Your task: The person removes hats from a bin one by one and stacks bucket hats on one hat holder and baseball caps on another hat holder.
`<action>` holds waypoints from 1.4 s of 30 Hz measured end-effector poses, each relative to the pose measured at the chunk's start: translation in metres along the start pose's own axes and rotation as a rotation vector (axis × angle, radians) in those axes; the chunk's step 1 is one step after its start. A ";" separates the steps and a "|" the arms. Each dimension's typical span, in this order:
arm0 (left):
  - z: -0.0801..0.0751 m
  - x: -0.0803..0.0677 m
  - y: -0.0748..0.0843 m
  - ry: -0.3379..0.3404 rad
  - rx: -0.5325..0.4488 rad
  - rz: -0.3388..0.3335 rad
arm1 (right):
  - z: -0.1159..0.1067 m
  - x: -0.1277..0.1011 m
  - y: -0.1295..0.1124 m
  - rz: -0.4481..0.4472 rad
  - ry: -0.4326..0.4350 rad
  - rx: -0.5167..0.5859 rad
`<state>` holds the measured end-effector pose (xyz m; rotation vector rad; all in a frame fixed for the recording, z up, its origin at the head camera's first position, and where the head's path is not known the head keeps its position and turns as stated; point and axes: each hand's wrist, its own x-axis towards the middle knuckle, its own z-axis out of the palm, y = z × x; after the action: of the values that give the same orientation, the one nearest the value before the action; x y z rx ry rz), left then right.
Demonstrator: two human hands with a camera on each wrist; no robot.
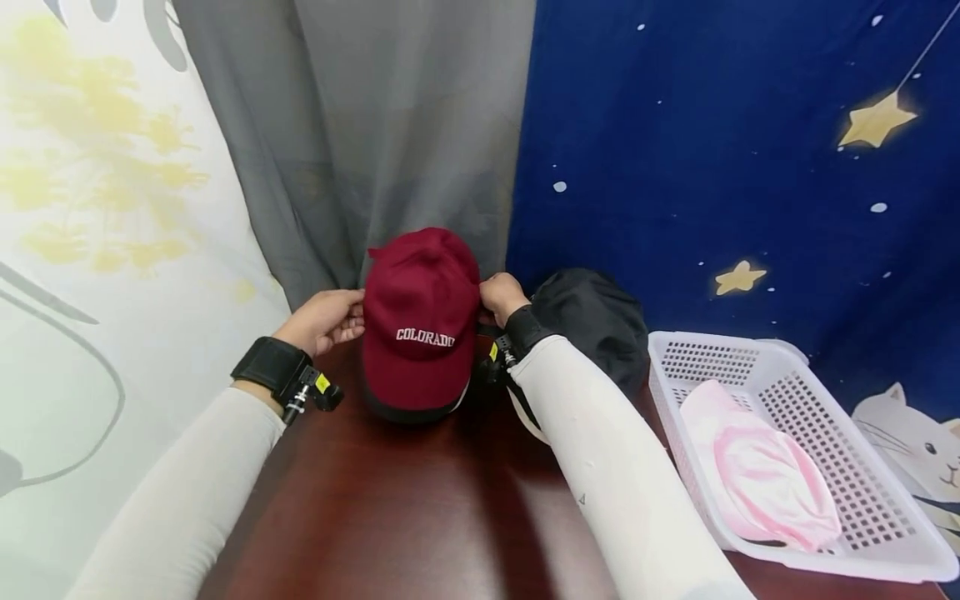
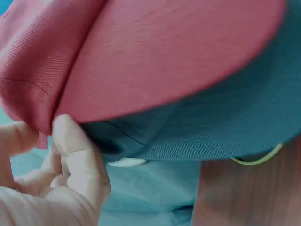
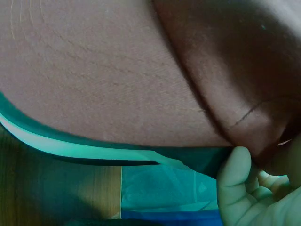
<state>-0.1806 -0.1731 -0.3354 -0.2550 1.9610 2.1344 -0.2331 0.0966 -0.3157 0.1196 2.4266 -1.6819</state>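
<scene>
A dark red baseball cap [image 1: 420, 292] with white COLORADO lettering sits upright at the back of the table, its brim toward me. Beneath its brim another dark brim [image 2: 225, 127] juts out, and a pale edge [image 3: 84, 147] shows between layers in the right wrist view. My left hand [image 1: 326, 321] pinches the red cap's lower edge where the brim meets the crown. On the opposite side my right hand [image 1: 502, 296] pinches the matching spot, thumb at the brim's corner. The other fingers of both hands are partly hidden behind the cap.
A black cap [image 1: 592, 317] lies right of the red one, partly behind my right forearm. Farther right stands a white plastic basket [image 1: 840, 564] holding a pink cap [image 1: 757, 467]. Grey [image 1: 420, 125] and blue [image 1: 675, 167] curtains hang directly behind the brown table [image 1: 405, 517].
</scene>
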 end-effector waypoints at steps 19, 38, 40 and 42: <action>-0.003 -0.004 -0.029 -0.042 -0.051 0.002 | 0.010 -0.031 0.038 -0.098 -0.002 0.211; 0.000 0.008 -0.049 0.007 0.019 0.047 | 0.020 -0.026 0.053 -0.120 0.017 0.151; 0.000 0.009 -0.050 0.010 0.013 0.052 | 0.021 -0.026 0.054 -0.120 0.028 0.152; 0.001 0.008 -0.052 0.030 0.009 0.051 | 0.022 -0.026 0.055 -0.123 0.034 0.156</action>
<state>-0.1736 -0.1680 -0.3874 -0.2394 2.0143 2.1647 -0.1954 0.0965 -0.3684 0.0209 2.3685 -1.9376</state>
